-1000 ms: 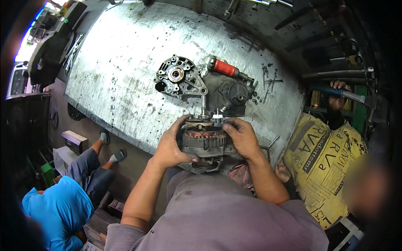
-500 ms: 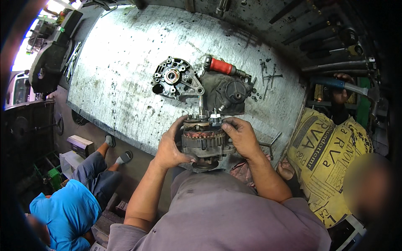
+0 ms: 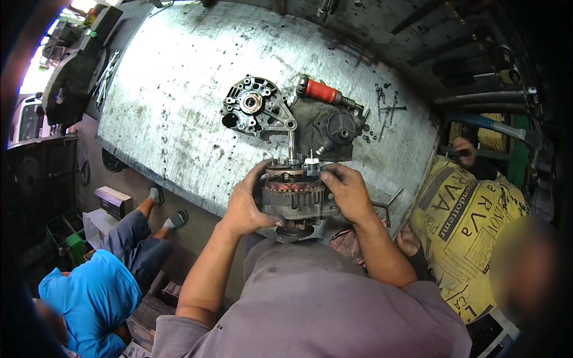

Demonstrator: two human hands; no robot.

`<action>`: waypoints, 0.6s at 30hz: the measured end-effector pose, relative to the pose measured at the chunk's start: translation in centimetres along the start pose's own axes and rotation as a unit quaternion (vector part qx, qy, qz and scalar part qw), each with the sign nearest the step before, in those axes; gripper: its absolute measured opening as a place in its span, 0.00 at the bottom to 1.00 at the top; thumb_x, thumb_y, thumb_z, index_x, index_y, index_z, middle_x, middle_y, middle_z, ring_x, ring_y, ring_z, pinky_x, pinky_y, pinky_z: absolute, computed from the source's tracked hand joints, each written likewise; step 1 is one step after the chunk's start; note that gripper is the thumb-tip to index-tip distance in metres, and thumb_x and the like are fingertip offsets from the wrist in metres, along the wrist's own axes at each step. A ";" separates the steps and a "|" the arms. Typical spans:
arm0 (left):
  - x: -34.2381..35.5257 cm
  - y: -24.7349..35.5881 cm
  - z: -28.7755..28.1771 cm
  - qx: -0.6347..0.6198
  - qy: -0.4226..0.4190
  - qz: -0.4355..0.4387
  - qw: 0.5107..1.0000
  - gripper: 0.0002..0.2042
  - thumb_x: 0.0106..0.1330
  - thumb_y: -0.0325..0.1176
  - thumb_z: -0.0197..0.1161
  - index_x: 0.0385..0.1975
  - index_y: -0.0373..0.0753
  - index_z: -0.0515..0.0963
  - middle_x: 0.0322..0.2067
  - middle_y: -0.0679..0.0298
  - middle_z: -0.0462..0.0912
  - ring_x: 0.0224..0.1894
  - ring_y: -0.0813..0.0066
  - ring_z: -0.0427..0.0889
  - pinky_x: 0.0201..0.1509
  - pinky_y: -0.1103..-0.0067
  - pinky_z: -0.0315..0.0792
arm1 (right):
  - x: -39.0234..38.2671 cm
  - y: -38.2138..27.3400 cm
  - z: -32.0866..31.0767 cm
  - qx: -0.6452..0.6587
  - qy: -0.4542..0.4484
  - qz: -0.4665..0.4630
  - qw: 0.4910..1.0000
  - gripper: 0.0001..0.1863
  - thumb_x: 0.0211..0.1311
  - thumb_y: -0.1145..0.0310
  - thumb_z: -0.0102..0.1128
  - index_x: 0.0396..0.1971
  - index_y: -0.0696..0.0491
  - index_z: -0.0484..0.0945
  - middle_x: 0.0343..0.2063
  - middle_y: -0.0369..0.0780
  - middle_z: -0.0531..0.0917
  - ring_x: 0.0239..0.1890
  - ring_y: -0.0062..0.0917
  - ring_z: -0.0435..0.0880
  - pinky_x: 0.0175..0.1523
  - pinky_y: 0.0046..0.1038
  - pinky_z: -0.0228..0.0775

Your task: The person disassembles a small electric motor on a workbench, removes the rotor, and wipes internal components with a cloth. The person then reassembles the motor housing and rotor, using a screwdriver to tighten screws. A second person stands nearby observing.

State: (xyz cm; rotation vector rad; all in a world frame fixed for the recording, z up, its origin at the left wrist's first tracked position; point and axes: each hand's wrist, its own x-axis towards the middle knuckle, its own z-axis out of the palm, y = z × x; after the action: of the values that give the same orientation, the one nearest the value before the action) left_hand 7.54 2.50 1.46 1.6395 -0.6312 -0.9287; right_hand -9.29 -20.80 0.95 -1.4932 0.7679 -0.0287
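My left hand (image 3: 250,206) grips the left side of an alternator (image 3: 295,200) with copper windings and a pulley underneath, thumb low on its housing. On the other side, my right hand (image 3: 346,194) holds it, thumb and finger at a small white-and-grey fitting (image 3: 311,167) on top. A steel shaft (image 3: 292,145) shows just behind the unit. Beyond it lie a cast housing plate (image 3: 250,107) with a central bearing, a dark cover (image 3: 340,131) and a red pneumatic tool (image 3: 321,91).
Bolts (image 3: 391,108) lie on the metal bench (image 3: 155,95). Wrenches (image 3: 104,80) lie at left, a blue-handled hammer (image 3: 480,122) at right. A person in yellow (image 3: 453,215) is at right, with a hand (image 3: 465,149) below the hammer. Another in blue (image 3: 89,298) sits lower left.
The right-hand person's upper hand has dropped from the hammer's handle to just below it. My hands keep nearly the same hold on the alternator.
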 end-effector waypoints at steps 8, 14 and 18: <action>0.0 -0.1 0.1 -0.023 0.005 0.005 1.000 0.65 0.31 0.39 0.88 0.79 0.28 0.65 0.64 0.45 0.85 0.67 0.54 0.84 0.76 0.65 0.73 | 0.2 0.4 0.3 0.024 0.004 -0.010 1.000 0.17 0.81 0.63 0.69 0.53 0.64 0.86 0.41 0.40 0.91 0.44 0.21 0.85 0.54 0.28 0.79; -0.1 -0.1 0.1 -0.012 0.000 0.010 1.000 0.66 0.31 0.42 0.88 0.79 0.27 0.63 0.64 0.45 0.85 0.68 0.53 0.84 0.76 0.65 0.73 | 0.1 0.4 0.6 0.031 0.015 -0.015 0.999 0.15 0.81 0.65 0.68 0.52 0.64 0.86 0.41 0.39 0.90 0.44 0.21 0.85 0.54 0.28 0.79; -0.1 -0.1 -0.2 0.002 -0.005 0.004 1.000 0.67 0.30 0.42 0.89 0.80 0.27 0.63 0.64 0.45 0.85 0.67 0.53 0.84 0.77 0.66 0.73 | 0.2 0.5 0.5 -0.017 0.021 -0.028 0.999 0.16 0.80 0.64 0.68 0.52 0.64 0.86 0.40 0.40 0.91 0.44 0.22 0.85 0.54 0.29 0.79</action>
State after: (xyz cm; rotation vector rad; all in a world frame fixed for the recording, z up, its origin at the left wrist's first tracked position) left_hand 7.65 2.75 1.38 1.6360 -0.6473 -0.9300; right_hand -9.14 -20.36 0.39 -1.5505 0.7641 -0.0902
